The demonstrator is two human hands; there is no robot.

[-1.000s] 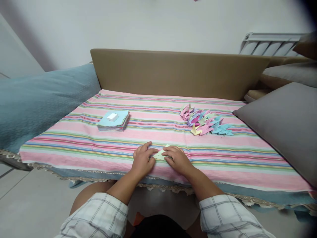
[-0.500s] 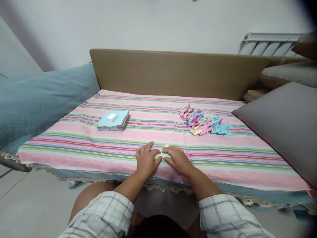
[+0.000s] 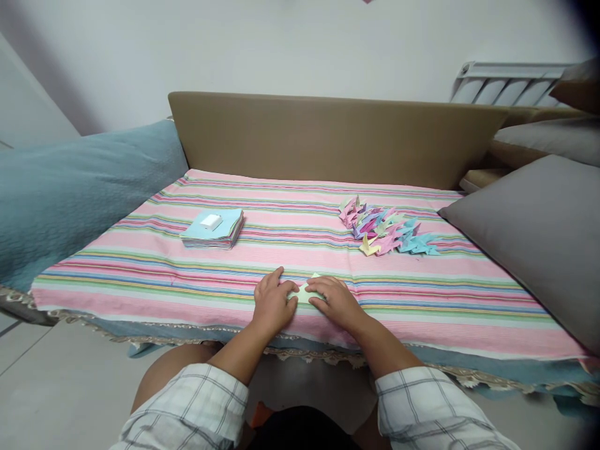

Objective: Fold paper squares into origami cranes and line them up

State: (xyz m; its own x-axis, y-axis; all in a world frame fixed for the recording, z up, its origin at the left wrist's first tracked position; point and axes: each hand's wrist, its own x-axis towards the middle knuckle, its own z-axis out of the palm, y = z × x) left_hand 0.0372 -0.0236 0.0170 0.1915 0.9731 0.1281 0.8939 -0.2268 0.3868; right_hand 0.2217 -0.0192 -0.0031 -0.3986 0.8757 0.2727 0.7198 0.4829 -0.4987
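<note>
A small pale green piece of folded paper (image 3: 304, 295) lies on the striped cloth near its front edge. My left hand (image 3: 274, 302) holds the paper's left end between thumb and index finger, with the other fingers resting on the cloth. At the right end, my right hand (image 3: 336, 302) pinches the same paper, its thumb and fingertips over the edge. The middle of the paper shows between the two hands; both ends are partly covered by fingers.
A stack of coloured paper sheets (image 3: 213, 230) with a small white block (image 3: 211, 222) on top stands to the left. Several folded paper cranes (image 3: 384, 230) lie in a cluster at right. A grey cushion (image 3: 529, 244) leans at far right; a brown backrest (image 3: 328, 137) stands behind.
My left hand has slid a little to the left along the paper, so more of the green paper shows between the hands. My right hand has stayed nearly still.
</note>
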